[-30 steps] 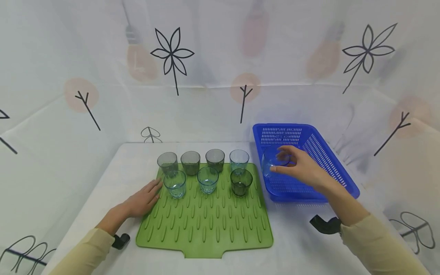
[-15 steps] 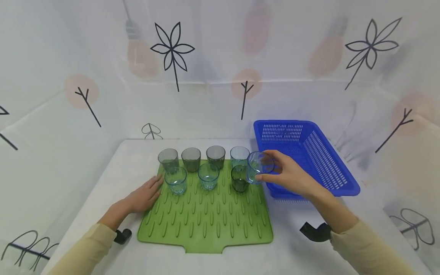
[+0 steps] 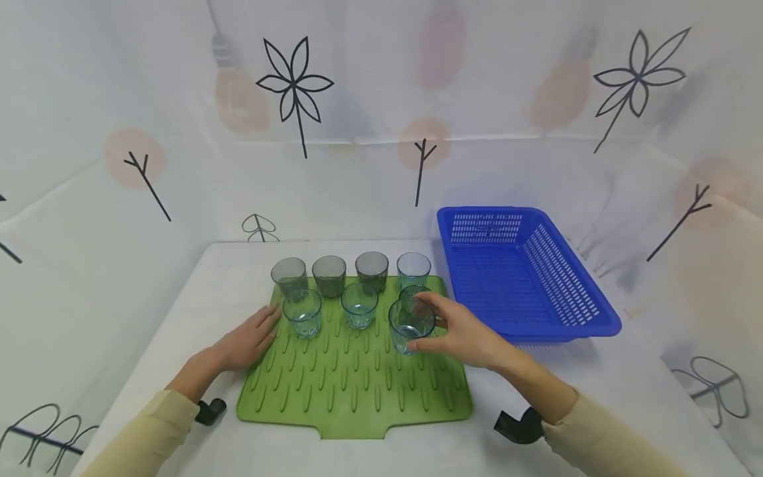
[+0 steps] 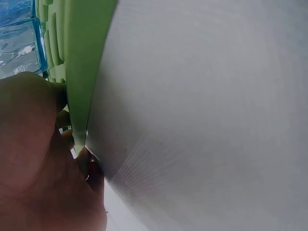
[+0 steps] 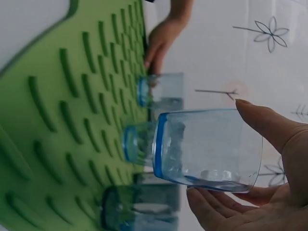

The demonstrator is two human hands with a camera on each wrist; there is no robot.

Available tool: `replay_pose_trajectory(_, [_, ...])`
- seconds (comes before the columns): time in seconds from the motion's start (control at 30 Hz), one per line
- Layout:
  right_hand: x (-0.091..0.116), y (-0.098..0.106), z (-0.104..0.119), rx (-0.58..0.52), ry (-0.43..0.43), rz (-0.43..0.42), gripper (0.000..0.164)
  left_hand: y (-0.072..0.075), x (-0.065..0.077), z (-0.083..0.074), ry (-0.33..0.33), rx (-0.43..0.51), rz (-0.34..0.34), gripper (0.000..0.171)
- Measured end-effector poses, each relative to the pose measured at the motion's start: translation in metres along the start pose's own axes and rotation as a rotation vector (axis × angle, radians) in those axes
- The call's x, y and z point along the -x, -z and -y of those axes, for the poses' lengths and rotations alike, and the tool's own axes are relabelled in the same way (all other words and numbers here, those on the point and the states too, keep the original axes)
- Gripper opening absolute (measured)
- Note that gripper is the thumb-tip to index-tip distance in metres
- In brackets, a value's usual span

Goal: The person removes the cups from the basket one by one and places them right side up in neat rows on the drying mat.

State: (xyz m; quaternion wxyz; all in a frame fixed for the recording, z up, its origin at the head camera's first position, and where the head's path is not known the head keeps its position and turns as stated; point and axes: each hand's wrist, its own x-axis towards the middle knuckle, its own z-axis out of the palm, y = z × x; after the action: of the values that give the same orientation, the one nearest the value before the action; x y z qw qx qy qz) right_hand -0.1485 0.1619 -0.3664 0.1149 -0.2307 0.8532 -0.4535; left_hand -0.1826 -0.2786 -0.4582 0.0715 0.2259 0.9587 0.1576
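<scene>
In the head view my right hand (image 3: 467, 338) pinches a clear blue-tinted drinking glass (image 3: 404, 328) between thumb and fingers, above the right half of the green drying mat (image 3: 354, 407). The right wrist view shows this held glass (image 5: 207, 149) apart from the mat. Partly behind it stands a dark green glass (image 3: 410, 291). My left hand (image 3: 247, 339) rests at the mat's left edge with its fingers extended. Two blue-tinted glasses, one at the left (image 3: 303, 317) and one in the middle (image 3: 359, 308), stand in the same row as the dark green one.
A back row holds several glasses: grey ones, such as the leftmost glass (image 3: 289, 277), and a light blue glass (image 3: 414, 268) at its right end. To the right of the mat sits a blue perforated basket (image 3: 554, 329). A patterned white cloth (image 3: 357, 192) hangs behind the table.
My right hand has carried the blue-tinted glass leftward from over the basket to above the mat, toward me. The left hand has stayed at the mat's edge.
</scene>
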Motion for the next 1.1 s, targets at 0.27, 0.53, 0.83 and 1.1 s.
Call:
replay_pose_trajectory(0.27, [0.001,-0.035,-0.012,0.001,-0.006,0.059,0.086,-0.006,0.002,0.002,-0.023,0.012,-0.022,0.054])
replay_pose_trajectory(0.53, [-0.004,-0.056,-0.025,0.006,0.013,0.059,0.081,-0.004,0.004,0.0,-0.001,0.007,-0.005,0.053])
replay_pose_trajectory(0.83, [-0.006,-0.056,-0.025,-0.021,-0.021,0.075,0.083,0.0,0.003,0.002,-0.005,0.02,-0.001,0.054])
replay_pose_trajectory(1.1, [-0.005,-0.055,-0.024,-0.037,-0.009,0.104,0.086,0.008,0.001,0.008,0.018,0.081,0.05,0.054])
